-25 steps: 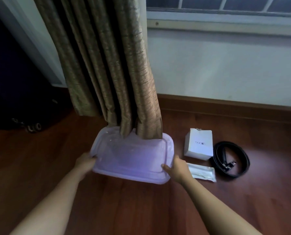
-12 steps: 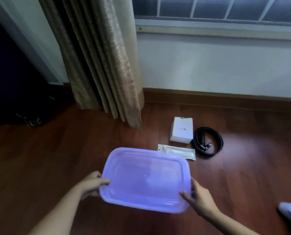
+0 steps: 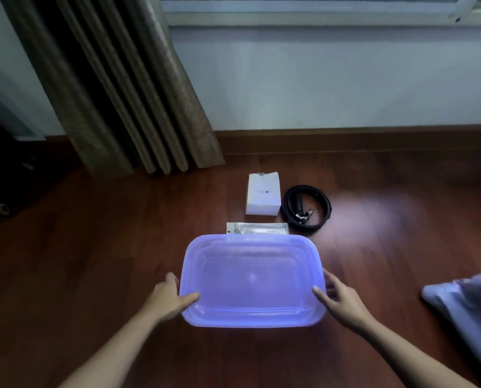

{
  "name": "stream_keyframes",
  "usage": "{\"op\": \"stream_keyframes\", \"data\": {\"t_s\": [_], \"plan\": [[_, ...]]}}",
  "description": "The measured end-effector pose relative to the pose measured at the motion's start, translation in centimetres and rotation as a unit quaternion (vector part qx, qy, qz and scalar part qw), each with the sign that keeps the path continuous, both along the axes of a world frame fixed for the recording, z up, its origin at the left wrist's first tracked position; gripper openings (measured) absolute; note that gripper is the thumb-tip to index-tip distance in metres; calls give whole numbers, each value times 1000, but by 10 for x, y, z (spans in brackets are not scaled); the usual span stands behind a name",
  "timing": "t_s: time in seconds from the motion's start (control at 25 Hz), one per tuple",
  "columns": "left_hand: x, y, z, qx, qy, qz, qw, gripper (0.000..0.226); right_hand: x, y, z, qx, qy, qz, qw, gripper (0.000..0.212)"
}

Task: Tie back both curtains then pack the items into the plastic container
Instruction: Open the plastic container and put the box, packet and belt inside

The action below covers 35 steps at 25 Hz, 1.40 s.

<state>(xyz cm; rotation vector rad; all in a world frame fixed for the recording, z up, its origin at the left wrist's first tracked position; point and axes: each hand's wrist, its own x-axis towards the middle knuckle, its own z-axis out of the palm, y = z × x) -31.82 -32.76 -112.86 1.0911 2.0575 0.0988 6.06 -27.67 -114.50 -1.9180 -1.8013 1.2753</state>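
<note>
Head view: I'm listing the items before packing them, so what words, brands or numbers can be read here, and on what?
White box: one short line of grey print across its top face, too small and blurred to read.
Pouch: no print that can be made out.
Belt and container: no text visible.
</note>
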Motion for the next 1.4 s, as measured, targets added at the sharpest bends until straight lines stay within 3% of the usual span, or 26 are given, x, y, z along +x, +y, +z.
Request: {"op": "stream_keyframes", "data": {"t_s": [0.08, 0.16, 0.24, 0.32, 0.4, 0.56, 0.76, 0.92, 1.08, 1.24, 1.4], "plan": [[14, 3, 0, 160, 70, -23, 984, 86, 5, 2, -5, -74, 97, -94, 988, 36], [44, 7, 3, 294, 48, -88, 951, 88, 10, 1, -10, -130, 131, -141, 973, 38], [80, 8, -5, 366, 83, -219, 901, 80, 17, -2, -17, -149, 108, -104, 977, 35], [118, 5, -27, 421, 106, -352, 829, 75, 20, -9, -20, -167, 135, -90, 973, 27], [150, 7, -41, 436, 104, -423, 787, 76, 26, -14, -23, -171, 175, -114, 963, 21], [195, 12, -45, 394, 108, -454, 792, 89, 32, -19, -24, -152, 203, -101, 962, 19], [228, 10, -53, 318, 133, -462, 817, 103, 31, -20, -29, -100, 166, -73, 978, 16], [230, 9, -58, 332, 119, -449, 821, 109, 28, -20, -32, -70, 144, -67, 985, 14], [225, 8, -65, 358, 124, -458, 804, 104, 24, -15, -28, -47, 89, -57, 993, 13], [224, 7, -77, 414, 171, -456, 769, 72, 26, -10, -25, -60, 83, -31, 994, 11], [226, 6, -85, 455, 203, -455, 738, 61, 25, -10, -26, -46, 59, -10, 997, 13]]}}
